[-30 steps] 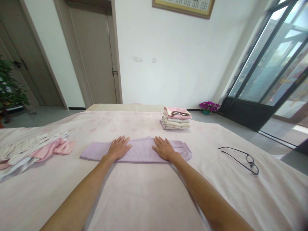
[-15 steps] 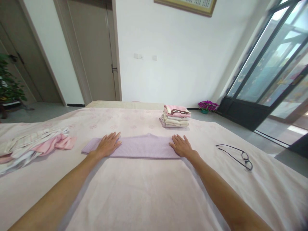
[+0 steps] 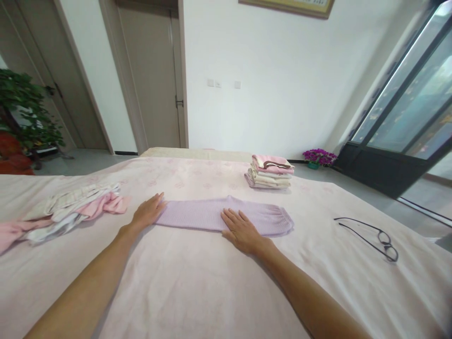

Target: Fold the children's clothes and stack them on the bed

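Note:
A pair of lavender ribbed pants (image 3: 197, 215), folded lengthwise into a long strip, lies across the bed in front of me. Its gathered cuff (image 3: 285, 220) shows at the right end. My left hand (image 3: 150, 210) is at the left end, fingers stretched out and close together, covering part of that end. My right hand (image 3: 242, 230) rests flat on the pants just right of their middle, fingers extended and palm down. Neither hand visibly grips the fabric.
A neat stack of folded clothes (image 3: 270, 173) stands beyond the pants to the right. Loose crumpled clothes (image 3: 70, 209) lie at left. Black-framed glasses (image 3: 384, 240) rest on the pink bed sheet (image 3: 183, 282) at right.
My right hand has slid left from the right part of the pants toward their middle, uncovering the cuff. My left hand has shifted to the left end. The view has turned slightly left.

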Demonstrator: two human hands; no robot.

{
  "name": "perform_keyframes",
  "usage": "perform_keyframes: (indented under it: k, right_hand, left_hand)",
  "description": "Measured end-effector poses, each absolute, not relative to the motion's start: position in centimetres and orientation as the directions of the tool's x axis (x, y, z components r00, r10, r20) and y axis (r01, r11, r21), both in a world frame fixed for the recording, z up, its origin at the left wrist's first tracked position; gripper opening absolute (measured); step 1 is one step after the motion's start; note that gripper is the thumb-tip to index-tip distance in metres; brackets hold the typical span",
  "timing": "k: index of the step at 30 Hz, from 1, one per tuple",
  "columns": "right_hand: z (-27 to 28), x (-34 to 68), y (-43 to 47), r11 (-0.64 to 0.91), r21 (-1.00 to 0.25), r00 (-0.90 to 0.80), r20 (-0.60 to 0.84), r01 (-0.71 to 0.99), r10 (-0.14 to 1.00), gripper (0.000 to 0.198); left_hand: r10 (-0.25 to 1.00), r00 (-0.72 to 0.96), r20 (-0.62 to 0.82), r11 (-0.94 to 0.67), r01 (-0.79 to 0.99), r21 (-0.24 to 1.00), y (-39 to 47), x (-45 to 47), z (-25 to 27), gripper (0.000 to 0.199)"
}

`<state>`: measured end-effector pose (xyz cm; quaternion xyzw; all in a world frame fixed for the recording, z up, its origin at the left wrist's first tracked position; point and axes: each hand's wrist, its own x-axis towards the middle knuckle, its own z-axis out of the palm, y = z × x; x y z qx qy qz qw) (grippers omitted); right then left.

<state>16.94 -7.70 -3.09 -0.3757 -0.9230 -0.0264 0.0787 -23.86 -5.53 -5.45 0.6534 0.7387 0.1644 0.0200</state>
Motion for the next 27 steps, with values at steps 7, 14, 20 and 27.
perform_keyframes:
  k: [7, 14, 20, 27]
  right_hand:
    - [-3.4, 17.1, -7.4, 0.709, -0.002, -0.694, 0.202, 0.705, 0.691, 0.059]
    - [-3.5, 16.9, -7.2, 0.707, 0.004, -0.694, 0.197, 0.707, 0.693, 0.058]
    - [-3.5, 16.8, -7.3, 0.699, -0.006, -0.686, 0.192, 0.715, 0.702, 0.059]
    - [-3.1, 16.8, -7.4, 0.695, -0.041, -0.681, 0.170, 0.717, 0.712, 0.059]
  left_hand:
    - [0.841, -0.497, 0.213, 0.375, 0.820, 0.431, -7.8, -28.1, -4.1, 0.046]
    - [0.881, -0.470, 0.064, 0.411, 0.823, 0.393, -8.4, -28.6, -2.6, 0.030]
    - [0.873, -0.488, -0.021, 0.461, 0.811, 0.360, -8.0, -26.9, -2.2, 0.050]
    - [0.913, -0.408, -0.017, 0.372, 0.814, 0.445, -7.5, -26.2, -2.2, 0.045]
